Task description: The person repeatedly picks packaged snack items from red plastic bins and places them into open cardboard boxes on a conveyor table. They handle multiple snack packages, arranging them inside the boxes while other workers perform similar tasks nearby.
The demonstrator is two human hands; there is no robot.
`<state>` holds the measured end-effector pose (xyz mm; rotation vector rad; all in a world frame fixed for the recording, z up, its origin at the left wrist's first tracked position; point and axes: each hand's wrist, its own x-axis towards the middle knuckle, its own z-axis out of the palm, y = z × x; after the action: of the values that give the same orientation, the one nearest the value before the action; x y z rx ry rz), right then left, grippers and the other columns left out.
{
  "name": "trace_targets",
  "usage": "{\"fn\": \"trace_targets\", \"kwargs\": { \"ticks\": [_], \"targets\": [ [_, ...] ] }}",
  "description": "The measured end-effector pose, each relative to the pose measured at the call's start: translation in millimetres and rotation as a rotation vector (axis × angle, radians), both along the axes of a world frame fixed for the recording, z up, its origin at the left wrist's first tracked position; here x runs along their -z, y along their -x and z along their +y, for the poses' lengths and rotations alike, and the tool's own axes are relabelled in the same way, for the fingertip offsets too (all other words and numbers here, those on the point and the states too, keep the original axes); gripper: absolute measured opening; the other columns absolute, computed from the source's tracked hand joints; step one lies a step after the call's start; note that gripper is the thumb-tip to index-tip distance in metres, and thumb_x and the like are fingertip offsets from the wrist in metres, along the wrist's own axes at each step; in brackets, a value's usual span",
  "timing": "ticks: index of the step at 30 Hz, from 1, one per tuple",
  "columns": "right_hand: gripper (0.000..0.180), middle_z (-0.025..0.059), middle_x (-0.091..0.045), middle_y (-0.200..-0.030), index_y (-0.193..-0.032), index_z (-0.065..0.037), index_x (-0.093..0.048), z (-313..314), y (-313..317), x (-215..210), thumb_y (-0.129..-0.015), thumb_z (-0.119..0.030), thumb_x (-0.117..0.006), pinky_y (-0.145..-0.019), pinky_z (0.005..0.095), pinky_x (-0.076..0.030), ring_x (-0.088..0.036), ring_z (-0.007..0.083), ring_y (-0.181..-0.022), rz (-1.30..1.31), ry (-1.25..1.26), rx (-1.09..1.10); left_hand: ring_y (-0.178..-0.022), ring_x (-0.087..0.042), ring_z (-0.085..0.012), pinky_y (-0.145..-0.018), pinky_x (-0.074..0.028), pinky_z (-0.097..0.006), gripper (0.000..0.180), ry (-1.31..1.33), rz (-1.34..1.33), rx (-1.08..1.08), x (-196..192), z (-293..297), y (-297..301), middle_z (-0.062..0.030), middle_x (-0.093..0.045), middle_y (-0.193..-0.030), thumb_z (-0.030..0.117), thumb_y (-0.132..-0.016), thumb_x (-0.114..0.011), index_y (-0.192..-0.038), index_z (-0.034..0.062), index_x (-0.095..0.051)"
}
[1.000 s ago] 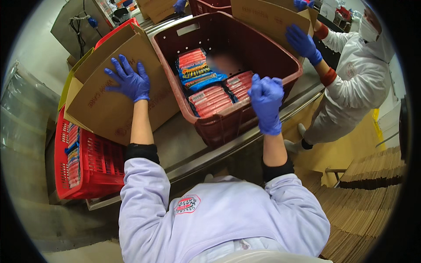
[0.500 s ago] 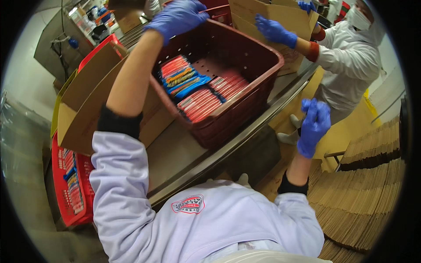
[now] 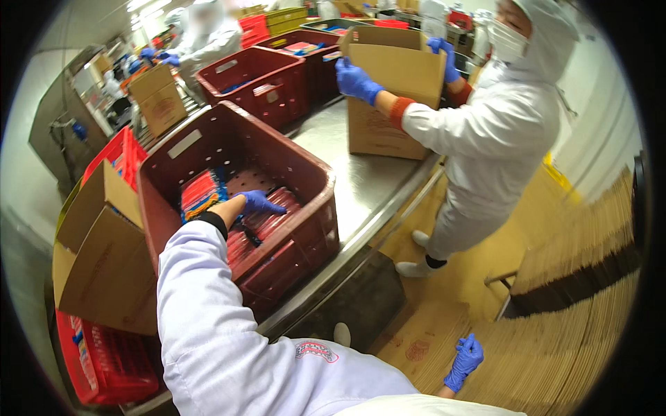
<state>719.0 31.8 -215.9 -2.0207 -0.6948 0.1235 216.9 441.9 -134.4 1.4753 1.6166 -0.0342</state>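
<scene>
My left hand (image 3: 262, 203), in a blue glove, reaches into a dark red plastic crate (image 3: 298, 163). Its fingers are stretched across a row of flat red packets (image 3: 283, 201), touching them; the thumb is hidden. Beside that row lie a stack of red and blue packets (image 3: 201, 193) and more red packets (image 3: 239, 246). At the lower right, my gloved right hand (image 3: 465, 359) hangs low with its fingers curled in and nothing visible in them. It is nearest to the stacked flat cardboard (image 3: 534, 353).
A co-worker (image 3: 485, 125) holds an open cardboard box (image 3: 388, 128) on the steel table (image 3: 326, 149). An open carton (image 3: 111, 277) leans left of my crate, above a red basket (image 3: 111, 371). Other dark red crates (image 3: 253, 83) stand behind. More people (image 3: 208, 41) work at the far left.
My left hand has left the crate's far rim and gone down onto the packets. My right hand has dropped lower. The view has swung, showing more of the co-worker and the crates behind.
</scene>
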Motion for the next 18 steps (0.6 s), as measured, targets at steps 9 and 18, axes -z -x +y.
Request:
{"fn": "trace_targets", "kwargs": {
  "ticks": [9,18],
  "targets": [
    [0.019,0.0067,-0.056,-0.06,-0.062,-0.001,-0.054,192,89,-106,-0.08,-0.004,-0.055,-0.054,0.0325,-0.04,-0.048,0.0201,-0.058,-0.433,-0.441,-0.689,-0.082,-0.058,-0.0279,-0.074,-0.045,-0.036,0.063,-0.791,0.163,0.202,-151,-100,-50,-0.0215,-0.058,-0.086,0.043,-0.052,-0.078,-0.09,-0.0013,-0.053],
    [0.023,0.0146,-0.055,-0.106,-0.102,-0.002,-0.054,238,204,-187,-0.085,-0.018,-0.05,-0.089,0.0418,-0.038,-0.05,0.0305,-0.1,-0.582,-0.974,-0.943,-0.07,-0.056,-0.0212,-0.066,-0.047,-0.031,0.056,-2.003,0.598,0.056,-325,-213,31,-0.0082,-0.056,-0.079,0.038,-0.052,-0.081,-0.09,0.0054,-0.056]
  ]
}}
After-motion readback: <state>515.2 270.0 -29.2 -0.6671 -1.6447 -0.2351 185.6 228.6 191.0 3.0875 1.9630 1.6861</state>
